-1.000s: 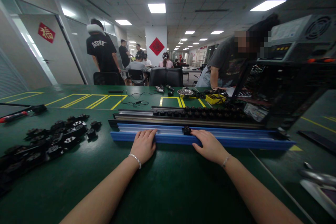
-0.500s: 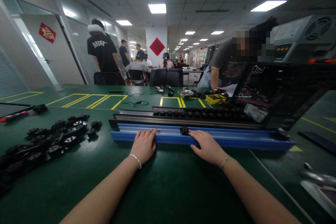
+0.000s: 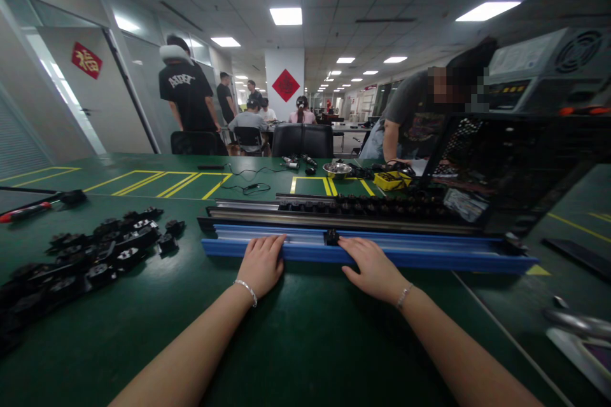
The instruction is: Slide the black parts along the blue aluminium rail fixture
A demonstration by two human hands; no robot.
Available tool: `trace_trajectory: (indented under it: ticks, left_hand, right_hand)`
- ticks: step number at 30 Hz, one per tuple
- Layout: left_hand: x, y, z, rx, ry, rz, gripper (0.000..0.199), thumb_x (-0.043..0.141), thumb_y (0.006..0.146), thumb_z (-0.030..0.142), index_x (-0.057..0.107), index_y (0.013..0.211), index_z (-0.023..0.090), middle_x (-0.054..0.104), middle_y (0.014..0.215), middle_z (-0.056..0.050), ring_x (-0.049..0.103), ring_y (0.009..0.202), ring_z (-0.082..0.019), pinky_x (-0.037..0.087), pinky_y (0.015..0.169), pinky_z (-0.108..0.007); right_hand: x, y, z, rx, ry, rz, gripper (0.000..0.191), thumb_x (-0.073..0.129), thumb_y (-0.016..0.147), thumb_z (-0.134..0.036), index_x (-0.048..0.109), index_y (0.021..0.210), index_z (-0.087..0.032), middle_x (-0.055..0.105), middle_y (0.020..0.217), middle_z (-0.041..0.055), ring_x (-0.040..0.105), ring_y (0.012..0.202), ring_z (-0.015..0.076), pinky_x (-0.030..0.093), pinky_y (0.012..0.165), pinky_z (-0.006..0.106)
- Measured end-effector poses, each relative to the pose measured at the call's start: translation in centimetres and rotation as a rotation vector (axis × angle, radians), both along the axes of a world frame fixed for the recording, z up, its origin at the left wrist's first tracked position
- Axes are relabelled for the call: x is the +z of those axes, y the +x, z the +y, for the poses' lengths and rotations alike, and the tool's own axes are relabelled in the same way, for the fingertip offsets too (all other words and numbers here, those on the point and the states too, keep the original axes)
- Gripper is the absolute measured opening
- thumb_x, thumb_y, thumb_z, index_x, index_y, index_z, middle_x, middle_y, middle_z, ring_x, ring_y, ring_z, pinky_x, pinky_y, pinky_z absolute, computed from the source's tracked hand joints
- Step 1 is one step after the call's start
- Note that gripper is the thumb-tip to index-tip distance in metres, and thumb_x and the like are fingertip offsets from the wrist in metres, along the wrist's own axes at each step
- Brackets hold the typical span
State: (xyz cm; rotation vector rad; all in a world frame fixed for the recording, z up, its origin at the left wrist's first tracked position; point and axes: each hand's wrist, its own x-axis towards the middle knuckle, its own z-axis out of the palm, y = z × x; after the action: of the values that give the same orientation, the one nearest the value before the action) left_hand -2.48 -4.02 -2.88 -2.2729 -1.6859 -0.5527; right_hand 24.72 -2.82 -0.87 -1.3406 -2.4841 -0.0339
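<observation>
A long blue rail (image 3: 443,259) with a channel along its top lies across the table in front of me. My left hand (image 3: 261,262) grips its near wall left of centre, fingers curled over the edge into the channel. A small black block (image 3: 331,237) sits in the channel between my hands. My right hand (image 3: 375,265) reaches over the near wall with fingers stretched out, fingertips against the block's right side and thumb held apart. At the rail's right end sits another dark part (image 3: 514,247).
Behind the blue rail lie dark rails (image 3: 267,216) and a row of black parts (image 3: 377,205). A pile of black blocks (image 3: 100,254) covers the left. A metal bowl (image 3: 337,170) and an open computer case (image 3: 529,172) stand farther back. A co-worker (image 3: 405,111) leans over the table.
The black block has slid slightly left along the channel, and my right hand has moved left with it. My left hand stays in place on the rail.
</observation>
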Motion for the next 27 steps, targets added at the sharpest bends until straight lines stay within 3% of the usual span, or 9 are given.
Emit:
trace_trajectory:
  ticks: [27]
  left_hand:
    - [-0.09,0.0,0.08,-0.004,0.018,0.018,0.05,0.048,0.077,0.024,0.042,0.127,0.021,0.057,0.119,-0.005,0.047,0.107,-0.022,0.03,0.096,-0.037]
  right_hand:
    - [-0.55,-0.87,-0.36,-0.067,-0.032,-0.053,0.056,0.044,0.077,-0.029,0.038,0.133,-0.022,0.039,0.139,0.0021,0.027,0.128,0.0239,0.015,0.106,0.048]
